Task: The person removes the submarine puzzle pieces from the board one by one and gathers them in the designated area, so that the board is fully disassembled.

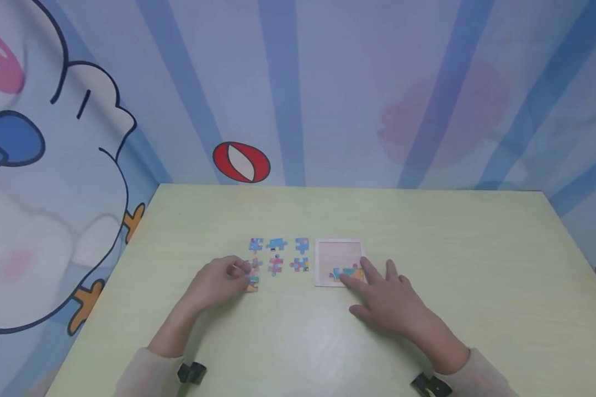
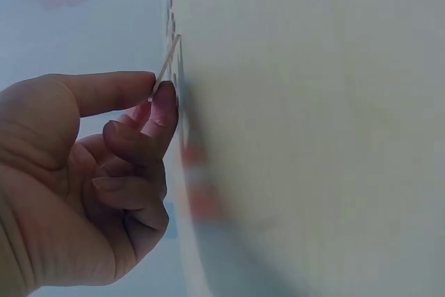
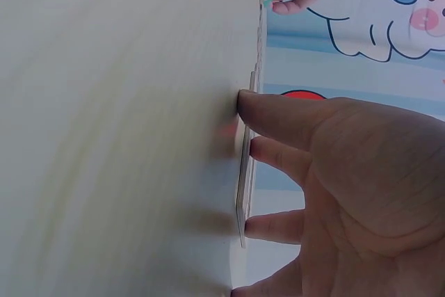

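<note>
My left hand (image 1: 222,282) pinches a jigsaw puzzle piece (image 2: 165,64) between thumb and finger, its edge tilted up from the table in the left wrist view. In the head view that blue and orange piece (image 1: 252,285) shows beside the fingertips. My right hand (image 1: 392,300) spreads its fingers over the near right corner of a square puzzle frame (image 1: 318,262). Its index fingertip touches the joined puzzle pieces (image 1: 347,272) along the frame's near side, and another finger rests at the right rim. In the right wrist view the thumb (image 3: 278,113) is by the frame's edge.
Loose pieces lie in rows left of the frame: blue ones (image 1: 277,243) at the back, pink ones (image 1: 276,265) nearer. The pale table (image 1: 452,237) ends against a printed cartoon backdrop (image 1: 338,99). Small black devices (image 1: 191,373) sit at both wrists.
</note>
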### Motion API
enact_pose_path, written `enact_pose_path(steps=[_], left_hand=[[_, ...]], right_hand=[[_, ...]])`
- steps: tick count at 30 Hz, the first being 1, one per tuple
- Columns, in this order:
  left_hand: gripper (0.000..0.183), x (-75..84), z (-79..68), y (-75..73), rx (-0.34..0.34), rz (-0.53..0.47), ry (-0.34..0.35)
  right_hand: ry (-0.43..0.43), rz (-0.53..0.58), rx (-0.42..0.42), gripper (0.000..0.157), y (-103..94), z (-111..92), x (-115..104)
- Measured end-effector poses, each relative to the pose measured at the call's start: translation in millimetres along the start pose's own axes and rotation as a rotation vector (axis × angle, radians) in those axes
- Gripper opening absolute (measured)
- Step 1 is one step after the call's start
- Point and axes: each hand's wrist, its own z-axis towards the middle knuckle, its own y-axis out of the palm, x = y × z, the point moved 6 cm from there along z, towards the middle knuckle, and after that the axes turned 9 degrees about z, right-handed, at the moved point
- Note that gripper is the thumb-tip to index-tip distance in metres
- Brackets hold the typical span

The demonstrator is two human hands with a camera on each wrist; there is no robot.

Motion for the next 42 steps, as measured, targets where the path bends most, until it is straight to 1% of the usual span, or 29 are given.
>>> enact_pose_path(steps=[6, 11, 18, 23, 25, 29, 35, 39, 42], left_hand=[[0.016, -3.3, -0.2, 2.8, -0.011, 0.033, 0.027], [0.015, -5.2, -1.1, 1.4, 0.001, 0.079, 0.011], [0.017, -6.3, -2.7, -1.5, 0.023, 0.149, -0.005], [0.017, -1.2, -1.5, -0.8, 0.027, 0.149, -0.001], [0.017, 4.7, 0.7, 1.1, 0.02, 0.131, 0.012], [0.016, 22.4, 7.5, 6.2, 0.013, 0.128, 0.066], [0.011, 57.2, 20.2, 17.7, -0.007, 0.135, 0.154], [0.014, 82.7, 29.3, 27.2, -0.029, 0.143, 0.218], [0.017, 98.5, 35.7, 37.5, -0.06, 0.146, 0.268]], right_hand=[[-0.008, -0.011, 0.014, 0.06, 1.4, -0.4, 0.6], [-0.013, 0.0, 0.026, 0.06, 1.6, 0.5, 0.6], [-0.009, 0.003, 0.024, 0.06, 2.8, 1.6, 0.3], [-0.007, 0.0, 0.015, 0.06, 3.4, 1.7, 0.5], [-0.005, 0.002, 0.01, 0.061, 3.3, 1.8, 0.9], [-0.007, 0.005, 0.01, 0.061, 1.8, 1.4, 1.3], [-0.005, 0.051, 0.013, 0.062, 2.2, -1.5, 4.2], [0.002, 0.066, 0.009, 0.067, 2.8, -4.2, 7.2], [-0.011, 0.06, 0.014, 0.07, 2.5, -5.3, 7.6]])
